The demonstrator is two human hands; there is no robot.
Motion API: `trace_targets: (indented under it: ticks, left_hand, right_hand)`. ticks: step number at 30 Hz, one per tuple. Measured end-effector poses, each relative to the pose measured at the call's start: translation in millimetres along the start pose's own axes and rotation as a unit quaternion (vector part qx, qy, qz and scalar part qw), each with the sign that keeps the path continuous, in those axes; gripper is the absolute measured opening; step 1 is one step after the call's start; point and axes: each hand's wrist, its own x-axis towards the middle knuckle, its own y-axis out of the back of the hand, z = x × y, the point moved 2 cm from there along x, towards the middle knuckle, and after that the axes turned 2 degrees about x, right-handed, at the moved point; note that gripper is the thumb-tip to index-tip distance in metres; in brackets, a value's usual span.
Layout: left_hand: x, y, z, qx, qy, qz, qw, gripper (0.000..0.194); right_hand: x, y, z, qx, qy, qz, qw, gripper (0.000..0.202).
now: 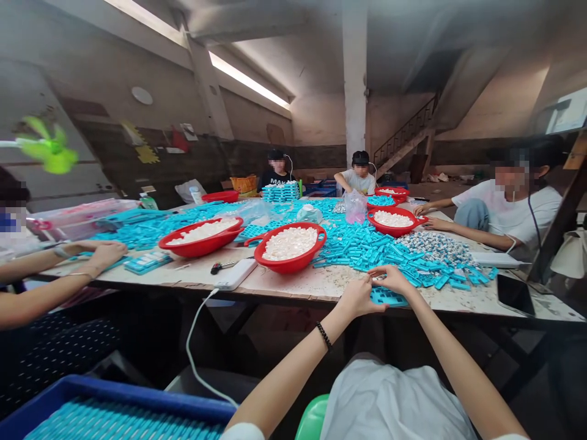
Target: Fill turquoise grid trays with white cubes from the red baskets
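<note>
At the table's near edge, a light-blue plastic tray with rows of openings (389,297) lies between my hands, partly covered by them. My left hand (358,297) is closed around its left end, the thumb along the near side. From above, my right hand (391,279) curls over the far side with its fingertips pressed together beside the left fingers. Whatever is at those right fingertips is too small to make out. Just beyond my hands spreads a large heap of loose light-blue plastic pieces (362,241).
Red bowls of white pieces stand left (204,239), ahead (288,249) and right (395,221). A white power strip (236,275) and a phone (514,294) lie on the table (298,284). Co-workers sit around it. A blue crate (114,391) stands lower left.
</note>
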Motion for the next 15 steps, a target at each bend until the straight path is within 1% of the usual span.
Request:
trace_targets:
  ticks: [3,5,6,7,8,9,10,11,12,13,14,15]
  left_hand:
    - [-6.8,-4.8,-0.2,-0.026,0.0,0.006,1.0,0.084]
    - [-18.1,-3.3,-6.1,-0.049,0.014,0.019,0.999,0.078]
    - [-26.4,1.8,-13.7,-0.063,0.027,0.04,0.997,0.071]
    - [-36.6,11.0,-25.5,-0.077,0.04,0.08,0.993,0.063]
    - [-48.7,24.9,-42.3,-0.084,0.058,0.142,0.985,0.052]
    - [-62.8,43.0,-64.4,-0.082,0.089,0.216,0.969,0.042]
    - [-78.5,64.0,-91.2,-0.067,0.132,0.287,0.946,0.035]
    - [-95.6,87.0,-122.0,-0.035,0.198,0.353,0.914,0.032]
    - [-113.5,110.4,-154.8,0.004,0.273,0.406,0.872,0.029]
    - [-131.4,132.7,-188.1,0.04,0.349,0.44,0.826,0.026]
    - [-147.9,152.5,-220.3,0.064,0.416,0.446,0.79,0.025]
    - [-162.5,169.0,-250.3,0.074,0.468,0.434,0.766,0.027]
  right_hand:
    - [-0.8,-2.4,1.2,-0.005,0.011,0.005,1.0,0.034]
    - [-1.9,-4.7,2.1,-0.011,0.021,0.015,1.0,0.033]
    - [-2.6,-5.8,2.5,-0.017,0.024,0.023,0.999,0.032]
    - [-3.4,-6.9,2.6,-0.024,0.025,0.032,0.999,0.031]
    - [-4.3,-7.8,2.5,-0.03,0.023,0.04,0.999,0.031]
    - [-5.3,-8.7,2.2,-0.034,0.021,0.045,0.998,0.03]
    - [-6.4,-9.4,1.6,-0.037,0.02,0.049,0.998,0.03]
    - [-7.4,-9.8,0.9,-0.04,0.019,0.052,0.998,0.03]
    - [-8.3,-10.0,0.2,-0.043,0.021,0.057,0.997,0.03]
    - [-9.0,-10.1,-0.1,-0.046,0.023,0.06,0.997,0.03]
    - [-9.5,-10.1,-0.1,-0.049,0.025,0.064,0.996,0.03]
    - [-9.8,-10.1,0.5,-0.051,0.026,0.067,0.996,0.029]
